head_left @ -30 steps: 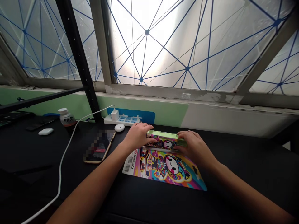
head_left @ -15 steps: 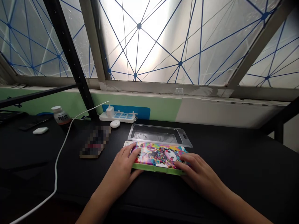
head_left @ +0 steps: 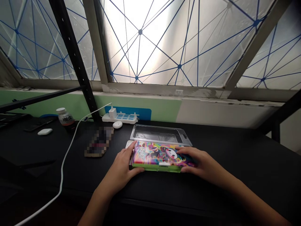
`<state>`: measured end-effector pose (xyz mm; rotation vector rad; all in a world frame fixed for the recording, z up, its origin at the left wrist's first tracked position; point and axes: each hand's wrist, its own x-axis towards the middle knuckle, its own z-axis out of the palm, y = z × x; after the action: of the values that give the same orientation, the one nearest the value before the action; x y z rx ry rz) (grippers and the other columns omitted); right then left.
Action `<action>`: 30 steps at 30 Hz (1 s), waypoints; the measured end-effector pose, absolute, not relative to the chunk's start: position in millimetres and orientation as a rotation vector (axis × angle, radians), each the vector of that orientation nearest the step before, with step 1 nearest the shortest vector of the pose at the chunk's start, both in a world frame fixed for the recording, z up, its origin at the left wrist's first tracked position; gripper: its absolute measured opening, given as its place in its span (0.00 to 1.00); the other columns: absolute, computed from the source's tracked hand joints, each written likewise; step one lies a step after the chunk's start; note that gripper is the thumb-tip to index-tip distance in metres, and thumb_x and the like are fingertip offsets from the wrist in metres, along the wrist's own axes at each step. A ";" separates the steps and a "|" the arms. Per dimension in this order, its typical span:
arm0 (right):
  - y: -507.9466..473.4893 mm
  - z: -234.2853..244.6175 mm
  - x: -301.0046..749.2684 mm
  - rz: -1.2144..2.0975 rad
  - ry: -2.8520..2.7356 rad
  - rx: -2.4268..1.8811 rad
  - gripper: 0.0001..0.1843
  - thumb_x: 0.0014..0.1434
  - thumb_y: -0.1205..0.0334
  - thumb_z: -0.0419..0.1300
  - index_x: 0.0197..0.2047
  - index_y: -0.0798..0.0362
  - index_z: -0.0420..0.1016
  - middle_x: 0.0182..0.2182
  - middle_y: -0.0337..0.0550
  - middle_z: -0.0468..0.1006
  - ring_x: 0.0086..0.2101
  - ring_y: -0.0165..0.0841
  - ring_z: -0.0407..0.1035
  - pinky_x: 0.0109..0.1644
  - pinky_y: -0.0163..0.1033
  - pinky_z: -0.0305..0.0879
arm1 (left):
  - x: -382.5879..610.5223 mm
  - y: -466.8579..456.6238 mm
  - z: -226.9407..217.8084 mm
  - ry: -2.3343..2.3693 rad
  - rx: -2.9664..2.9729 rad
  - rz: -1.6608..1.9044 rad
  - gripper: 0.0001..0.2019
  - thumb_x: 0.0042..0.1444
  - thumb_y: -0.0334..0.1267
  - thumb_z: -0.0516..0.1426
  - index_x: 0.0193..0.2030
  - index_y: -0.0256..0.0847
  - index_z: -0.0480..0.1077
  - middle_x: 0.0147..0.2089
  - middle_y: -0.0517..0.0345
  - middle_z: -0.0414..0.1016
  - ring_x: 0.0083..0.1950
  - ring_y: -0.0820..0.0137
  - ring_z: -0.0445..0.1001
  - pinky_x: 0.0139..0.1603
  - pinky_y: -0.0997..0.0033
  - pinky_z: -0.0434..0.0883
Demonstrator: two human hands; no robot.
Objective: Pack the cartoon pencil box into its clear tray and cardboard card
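A pencil case point(head_left: 155, 153) with a bright cartoon lid and a green side lies flat on the black desk. My left hand point(head_left: 123, 161) grips its left end, with the index finger along the short edge and the thumb at the front corner. At the other end, my right hand point(head_left: 199, 160) has its fingers over the lid and its thumb against the green front side. A clear plastic packaging tray point(head_left: 187, 138) lies just behind the case. Part of a white piece point(head_left: 128, 143) shows at the case's back left corner.
Left of the case are a blurred-out phone-like object point(head_left: 100, 142), a white round case point(head_left: 117, 125), a bottle point(head_left: 66, 118) and a white mouse-like object point(head_left: 44, 131). A white cable point(head_left: 62, 169) runs from the power strip point(head_left: 122, 117) across the desk. A black post point(head_left: 77, 62) rises at left.
My left fingers have slid off the lid to the case's left edge. My right thumb has moved from the lid down to the front side. The view has shifted slightly.
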<state>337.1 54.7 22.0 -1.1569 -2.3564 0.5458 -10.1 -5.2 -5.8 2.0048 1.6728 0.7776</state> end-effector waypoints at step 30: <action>53.8 15.4 345.3 0.045 -2.234 -1.624 0.28 0.69 0.39 0.44 0.44 0.46 0.79 0.42 0.49 0.80 0.42 0.48 0.73 0.49 0.57 0.64 | -2.8 0.8 -2.4 1.675 2.079 0.742 0.14 0.69 0.50 0.50 0.49 0.46 0.71 0.58 0.50 0.73 0.60 0.54 0.68 0.59 0.50 0.66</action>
<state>345.3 53.8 15.4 -1.6238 -2.2345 0.0445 -2.8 0.8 -2.4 2.0787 1.6754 0.7416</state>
